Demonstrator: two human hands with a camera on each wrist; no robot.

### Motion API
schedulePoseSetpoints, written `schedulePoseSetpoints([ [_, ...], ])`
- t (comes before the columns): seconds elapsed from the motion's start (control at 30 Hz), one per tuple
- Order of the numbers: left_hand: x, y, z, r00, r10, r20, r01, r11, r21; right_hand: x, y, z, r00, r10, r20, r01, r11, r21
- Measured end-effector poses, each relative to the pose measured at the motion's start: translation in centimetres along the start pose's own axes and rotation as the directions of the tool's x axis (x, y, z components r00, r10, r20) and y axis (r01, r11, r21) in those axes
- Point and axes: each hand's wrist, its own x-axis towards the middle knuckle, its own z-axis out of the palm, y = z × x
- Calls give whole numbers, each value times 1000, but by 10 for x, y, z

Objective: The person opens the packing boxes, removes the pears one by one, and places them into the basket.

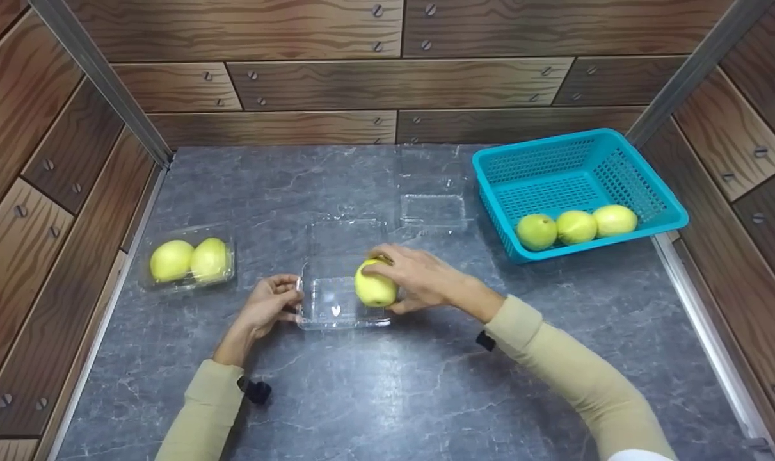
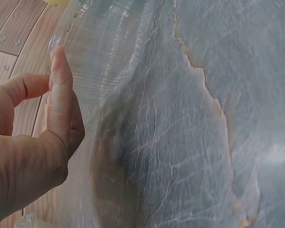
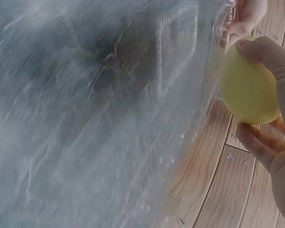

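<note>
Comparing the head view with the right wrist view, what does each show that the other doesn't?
Only the head view: the teal basket with three fruits, and the clear pack holding two more. Only the right wrist view: a close look at fingertips against opposite sides of the held fruit. Both: the right hand gripping that fruit, the left hand, the clear container and marbled tabletop.

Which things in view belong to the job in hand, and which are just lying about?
In the job:
- yellow-green fruit in the right hand
- open clear container touching the left hand
- likely, basket with three fruits

Apparently lying about for now:
- empty container beside the basket
- two-fruit container
</note>
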Motion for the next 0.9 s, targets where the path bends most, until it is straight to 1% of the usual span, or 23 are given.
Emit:
schedulePoseSetpoints([
  [0.23, 1, -1, 0, 1000, 2, -2, -2, 1000, -6, -25, 10, -20, 999, 45, 23, -44, 998, -52],
  [0.57, 1, 0, 0, 1000, 1, 4, -1, 1000, -6, -62, 28, -52, 993, 114, 21, -110, 983, -149],
  [0.9, 0, 0, 0, 1000, -1, 2, 1, 1000, 0, -87, 44, -80, 981, 190, 31, -181, 964, -193],
])
